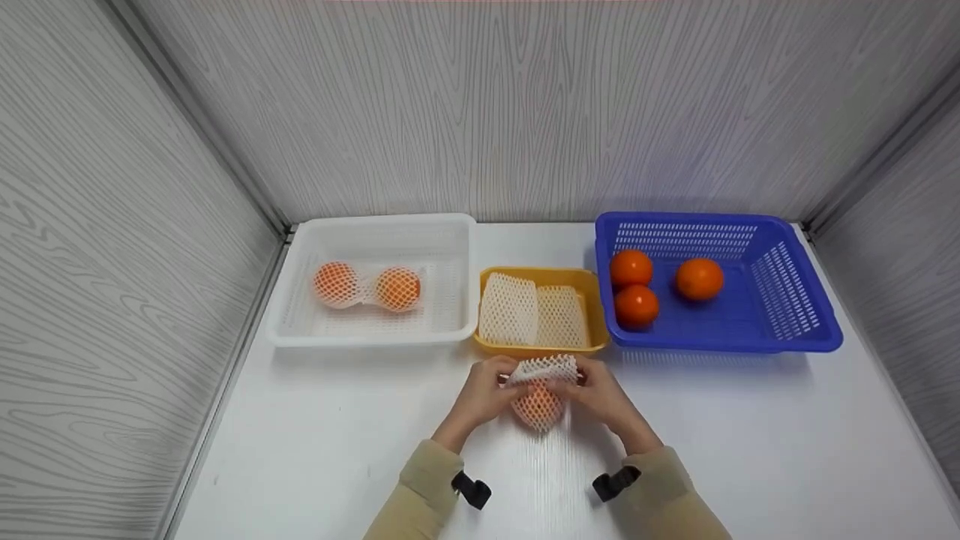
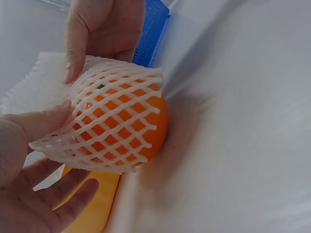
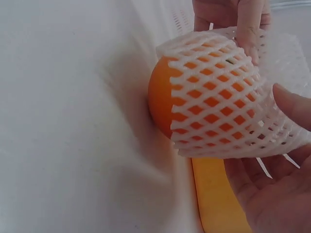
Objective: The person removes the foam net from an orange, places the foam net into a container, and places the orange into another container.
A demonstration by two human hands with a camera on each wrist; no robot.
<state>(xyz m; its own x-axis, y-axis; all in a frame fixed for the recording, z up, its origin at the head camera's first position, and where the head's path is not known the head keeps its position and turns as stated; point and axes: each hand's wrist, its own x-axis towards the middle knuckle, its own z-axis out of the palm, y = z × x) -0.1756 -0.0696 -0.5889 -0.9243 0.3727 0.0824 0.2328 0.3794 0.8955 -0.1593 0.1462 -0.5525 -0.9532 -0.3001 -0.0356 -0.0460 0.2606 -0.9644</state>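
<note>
Left hand (image 1: 482,391) and right hand (image 1: 602,394) pinch foam net (image 2: 109,127) round orange (image 2: 158,125), thumbs uppermost; apparently sleeving step. Next move likely calls for easing net over bare end.

A round orange (image 3: 159,102) sits partly inside a white, diamond-mesh foam net (image 1: 544,367), one end bare beyond the mesh's edge. In the head view, the net's loose end points to 12 o'clock, held by the left hand (image 1: 480,391) at 9 o'clock and the right hand (image 1: 606,393) at 3.

Matt foam net (image 1: 541,388), blue plast. bskt (image 1: 731,342)
</note>
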